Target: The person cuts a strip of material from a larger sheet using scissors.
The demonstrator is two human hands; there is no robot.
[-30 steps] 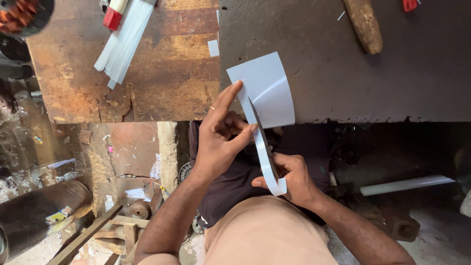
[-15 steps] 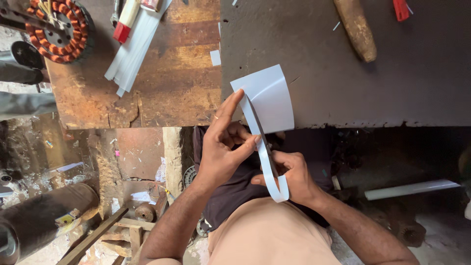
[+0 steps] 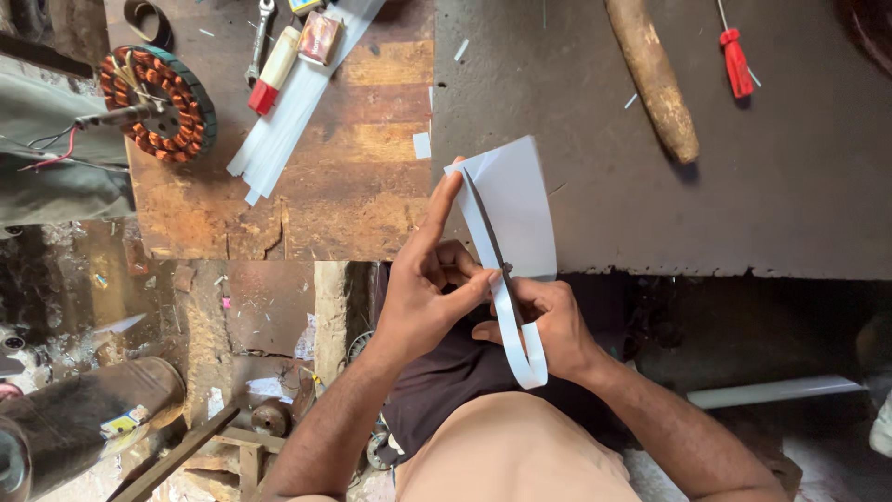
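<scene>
My left hand (image 3: 423, 297) holds a white sheet (image 3: 520, 209) at the bench's front edge, its index finger stretched up along the sheet's left side. My right hand (image 3: 548, 325) is closed around what looks like small scissors (image 3: 503, 267) cutting into the sheet. A narrow white strip (image 3: 516, 339) hangs from the cut and curls over my right hand.
A copper-wound motor stator (image 3: 158, 102) lies at the bench's (image 3: 790, 214) far left, beside a spanner (image 3: 260, 37), a red-tipped tool (image 3: 272, 74) and a bundle of white strips (image 3: 288, 116). A wooden handle (image 3: 653, 79) and a red screwdriver (image 3: 736, 60) lie to the right.
The view has dropped, so the stator and tools at the far left have come into sight. Both hands keep their grip, and the cut has run a little further up the sheet.
</scene>
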